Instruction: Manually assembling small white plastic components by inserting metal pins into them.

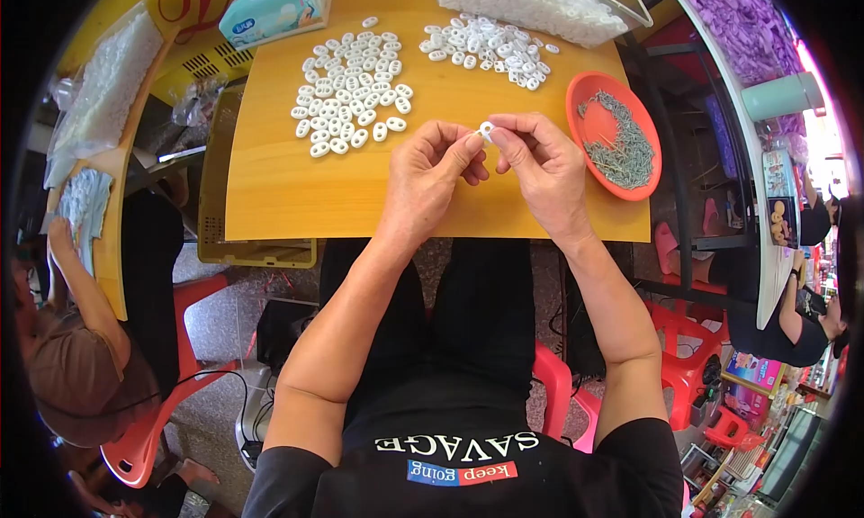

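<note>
Above the front part of the table, my right hand (544, 167) pinches a small white plastic piece (487, 128) with a hole in it, between thumb and forefinger. My left hand (430, 171) is closed right beside it, thumb against fingers. Whatever it grips there is too small to make out. Left of my hands lie many white oval pieces with holes (338, 133), spread in a single layer. Farther back, more white pieces (504, 48) form a loose heap. By my right hand stands an orange-red dish (579, 104) with a pile of small grey metal parts (625, 144).
A clear container of white pieces (540, 5) stands at the table's far edge, near a blue tissue pack (274, 12). A yellow crate (261, 251) sits below the table's left side. Co-workers sit at side tables left and right; one sleeve and arm (81, 275) shows.
</note>
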{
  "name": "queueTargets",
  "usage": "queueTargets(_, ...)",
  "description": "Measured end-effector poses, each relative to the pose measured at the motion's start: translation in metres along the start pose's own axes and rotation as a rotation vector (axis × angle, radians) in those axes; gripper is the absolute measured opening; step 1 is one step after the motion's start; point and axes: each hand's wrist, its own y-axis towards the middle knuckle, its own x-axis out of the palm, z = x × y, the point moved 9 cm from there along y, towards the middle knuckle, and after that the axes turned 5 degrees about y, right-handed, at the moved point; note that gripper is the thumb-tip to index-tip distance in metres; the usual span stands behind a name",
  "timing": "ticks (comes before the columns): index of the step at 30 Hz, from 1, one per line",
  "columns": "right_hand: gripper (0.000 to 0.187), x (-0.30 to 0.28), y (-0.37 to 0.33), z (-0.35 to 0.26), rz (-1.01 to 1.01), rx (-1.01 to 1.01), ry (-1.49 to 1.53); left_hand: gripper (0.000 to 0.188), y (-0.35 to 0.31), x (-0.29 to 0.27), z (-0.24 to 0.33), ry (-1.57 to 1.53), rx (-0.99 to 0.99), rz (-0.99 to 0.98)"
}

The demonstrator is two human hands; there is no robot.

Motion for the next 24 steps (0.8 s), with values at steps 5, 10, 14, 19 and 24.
queueTargets(5, 0.013, 0.005, 0.0, -0.002, 0.044, -0.08, 0.021, 0.019, 0.002, -0.002, -0.002, -0.064, 0.004, 0.004)
queueTargets(10, 0.014, 0.009, -0.004, 0.006, 0.051, -0.071, 0.068, 0.017, 0.001, -0.003, 0.001, -0.114, 0.031, 0.02)
queueTargets(14, 0.016, 0.003, -0.003, 0.021, 0.027, 0.084, 0.195, 0.017, 0.001, 0.001, -0.003, -0.059, 0.014, -0.017)
queueTargets(19, 0.028, 0.008, -0.004, 0.025, -0.016, 0.19, 0.549, 0.023, -0.002, 0.006, 0.016, -0.055, 0.159, -0.01)
queueTargets(24, 0.055, 0.031, -0.01, 0.021, -0.038, 0.307, 0.802, 0.027, -0.008, 0.013, 0.02, -0.066, 0.151, -0.158)
